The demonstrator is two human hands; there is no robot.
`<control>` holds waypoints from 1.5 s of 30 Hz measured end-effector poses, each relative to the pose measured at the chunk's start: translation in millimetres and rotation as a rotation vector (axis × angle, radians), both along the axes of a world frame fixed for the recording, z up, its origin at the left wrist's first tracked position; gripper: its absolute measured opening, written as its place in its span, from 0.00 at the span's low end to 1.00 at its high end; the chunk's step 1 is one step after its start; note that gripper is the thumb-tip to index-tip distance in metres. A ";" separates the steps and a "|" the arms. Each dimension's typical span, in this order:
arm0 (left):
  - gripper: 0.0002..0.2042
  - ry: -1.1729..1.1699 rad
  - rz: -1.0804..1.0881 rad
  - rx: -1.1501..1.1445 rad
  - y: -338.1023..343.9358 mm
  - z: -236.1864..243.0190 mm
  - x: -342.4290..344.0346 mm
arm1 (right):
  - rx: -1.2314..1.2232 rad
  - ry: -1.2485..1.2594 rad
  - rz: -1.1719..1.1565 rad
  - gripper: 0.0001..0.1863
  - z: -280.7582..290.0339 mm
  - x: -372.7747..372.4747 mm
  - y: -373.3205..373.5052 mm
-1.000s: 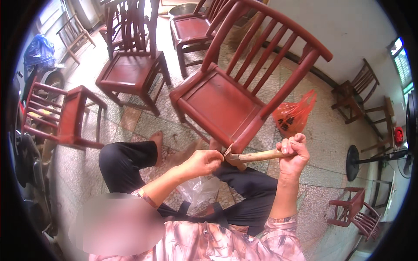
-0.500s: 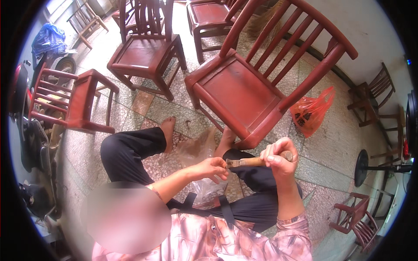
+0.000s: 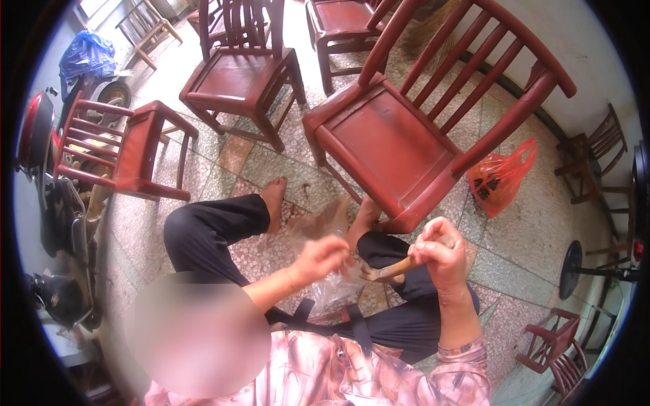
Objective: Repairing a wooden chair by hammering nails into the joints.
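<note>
Hammer [image 3: 395, 270]: lies right of and below frame's centre, clenched by handle in right grip [image 3: 440, 253], nearer hand. Slants down-left along long axis, head end toward left grip [image 3: 323, 260], just beside; contact unclear. Curled there, blurred; no telling whether pinching anything. Upper right: red chair [image 3: 387, 143].

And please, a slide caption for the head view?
Right hand grips a wooden-handled tool, left hand near its tip, by a red chair.
</note>
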State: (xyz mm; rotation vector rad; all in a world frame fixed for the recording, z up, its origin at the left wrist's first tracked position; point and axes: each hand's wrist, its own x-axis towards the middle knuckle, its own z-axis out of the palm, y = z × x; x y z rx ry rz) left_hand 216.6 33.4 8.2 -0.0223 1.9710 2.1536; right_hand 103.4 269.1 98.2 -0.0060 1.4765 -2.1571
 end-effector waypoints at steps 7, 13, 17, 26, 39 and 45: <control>0.09 -0.527 0.728 -0.159 -123.4 -137.9 -33.9 | -0.167 0.102 0.026 0.10 12.7 1.6 -1.8; 0.16 -0.999 -0.026 -1.080 -132.5 -246.3 42.6 | -0.097 0.241 -0.074 0.11 12.8 -11.4 -10.2; 0.21 -0.880 0.313 -0.843 -112.5 -273.5 34.3 | 0.047 0.336 -0.095 0.12 8.5 -15.1 -10.5; 0.16 -0.624 0.367 -0.617 -36.5 -269.4 23.4 | 0.083 0.243 -0.080 0.13 9.4 -21.6 -36.6; 0.11 -0.621 0.679 -0.831 -105.6 -267.1 35.5 | 0.099 0.274 -0.128 0.12 10.8 -17.6 -28.8; 0.13 -0.684 0.733 -0.966 -137.5 -221.7 11.5 | 0.045 0.309 -0.149 0.12 13.0 -20.4 -17.0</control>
